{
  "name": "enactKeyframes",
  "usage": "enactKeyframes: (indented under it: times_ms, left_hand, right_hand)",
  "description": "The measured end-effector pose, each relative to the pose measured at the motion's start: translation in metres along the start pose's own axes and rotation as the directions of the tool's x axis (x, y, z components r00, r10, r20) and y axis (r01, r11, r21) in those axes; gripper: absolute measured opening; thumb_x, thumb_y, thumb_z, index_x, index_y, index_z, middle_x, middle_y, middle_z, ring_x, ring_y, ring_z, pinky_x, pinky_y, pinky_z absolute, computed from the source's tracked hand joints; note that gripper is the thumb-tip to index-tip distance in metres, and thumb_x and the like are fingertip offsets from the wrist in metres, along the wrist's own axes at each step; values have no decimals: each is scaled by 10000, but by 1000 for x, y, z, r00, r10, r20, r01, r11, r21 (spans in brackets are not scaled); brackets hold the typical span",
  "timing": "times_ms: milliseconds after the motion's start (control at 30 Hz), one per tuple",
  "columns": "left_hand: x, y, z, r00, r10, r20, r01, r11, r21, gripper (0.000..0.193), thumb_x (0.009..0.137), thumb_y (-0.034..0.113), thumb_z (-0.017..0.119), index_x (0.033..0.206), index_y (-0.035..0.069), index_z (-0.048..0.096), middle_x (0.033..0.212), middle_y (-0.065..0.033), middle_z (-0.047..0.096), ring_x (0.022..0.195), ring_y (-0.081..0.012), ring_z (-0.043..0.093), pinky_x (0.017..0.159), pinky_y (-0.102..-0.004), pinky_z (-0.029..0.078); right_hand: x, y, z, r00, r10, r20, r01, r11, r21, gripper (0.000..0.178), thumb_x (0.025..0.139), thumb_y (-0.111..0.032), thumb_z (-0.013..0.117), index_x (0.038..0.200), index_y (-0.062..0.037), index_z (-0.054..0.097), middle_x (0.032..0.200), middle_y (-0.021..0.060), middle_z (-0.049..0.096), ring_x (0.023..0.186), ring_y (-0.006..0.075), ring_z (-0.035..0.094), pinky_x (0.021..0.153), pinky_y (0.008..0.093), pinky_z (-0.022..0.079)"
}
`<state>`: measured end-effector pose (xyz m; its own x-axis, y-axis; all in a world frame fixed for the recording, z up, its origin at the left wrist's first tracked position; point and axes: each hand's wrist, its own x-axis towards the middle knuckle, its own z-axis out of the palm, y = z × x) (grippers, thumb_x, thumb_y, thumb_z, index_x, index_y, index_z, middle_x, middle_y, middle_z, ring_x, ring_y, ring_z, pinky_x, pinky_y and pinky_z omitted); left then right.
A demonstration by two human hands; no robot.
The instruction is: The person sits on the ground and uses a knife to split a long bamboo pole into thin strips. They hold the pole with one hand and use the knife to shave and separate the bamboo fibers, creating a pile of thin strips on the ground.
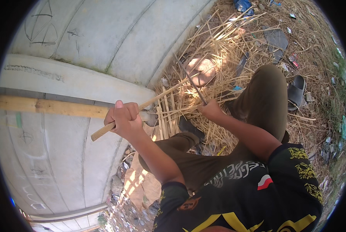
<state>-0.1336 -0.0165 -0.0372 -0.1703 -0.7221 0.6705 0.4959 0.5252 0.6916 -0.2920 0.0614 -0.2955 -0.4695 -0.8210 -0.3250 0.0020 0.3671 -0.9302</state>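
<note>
My left hand [124,120] is wrapped round a long, narrow bamboo strip [161,94]. One end of the strip sticks out past my fist at the left, and the far end reaches to a round wooden block [202,69] on the ground. My right hand [212,111] grips a long-bladed knife [189,77], its handle mostly hidden in my fingers. The blade slants up to the left and crosses the strip near the block's edge. Whether the edge is biting into the bamboo cannot be made out.
Bamboo shavings and split strips [223,48] cover the ground around the block. At the left stands a pale panel wall [99,34], with a thick bamboo pole [53,108] along it. A black sandal [297,92] lies beyond my bent right knee [271,83]. Bits of litter are scattered at right.
</note>
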Motion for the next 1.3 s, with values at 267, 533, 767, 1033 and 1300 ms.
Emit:
enactKeyframes:
  times_ms: [267, 533, 767, 1033, 1300]
  left_hand:
    - [2, 4, -18, 995, 0, -100, 2, 1000, 17, 507, 912, -56, 500, 562, 156, 201, 463, 60, 166, 397, -49, 111, 417, -286, 87]
    - [4, 1, -10, 998, -15, -60, 18, 999, 40, 508, 896, -101, 497, 575, 156, 197, 470, 62, 180, 400, -45, 111, 419, -284, 99]
    - [1, 3, -18, 990, -6, -139, 7, 1000, 5, 507, 898, -103, 497, 587, 159, 194, 485, 59, 177, 406, -47, 119, 425, -286, 99]
    - [4, 2, -17, 993, -36, -111, 37, 999, 5, 510, 881, -101, 508, 585, 158, 183, 489, 60, 166, 407, -54, 115, 428, -287, 98]
    - [4, 3, -8, 978, -34, -207, 32, 999, -12, 509, 880, -94, 517, 584, 156, 188, 491, 60, 175, 415, -57, 121, 435, -292, 98]
  right_hand:
    - [-2, -53, -21, 992, -127, -25, 127, 992, -1, 355, 769, -315, 714, 855, 27, 671, 702, 165, 660, 668, 282, 658, 652, 400, 515]
    - [4, -17, 17, 945, 194, 263, -207, 978, 21, 312, 804, -213, 728, 686, 15, 551, 566, 71, 530, 457, 160, 530, 376, 346, 365]
    - [-21, -75, 2, 950, -299, -90, 312, 914, 257, 295, 802, -225, 721, 685, 5, 580, 556, 35, 512, 509, 154, 545, 513, 320, 442]
    - [11, -16, 13, 971, 10, 238, 34, 984, -178, 294, 811, -244, 691, 690, -1, 579, 584, 79, 552, 487, 172, 550, 444, 345, 430]
    - [-9, -58, 6, 889, -454, -62, 458, 875, 158, 324, 811, -235, 697, 816, 87, 665, 547, 127, 584, 505, 180, 584, 515, 349, 473]
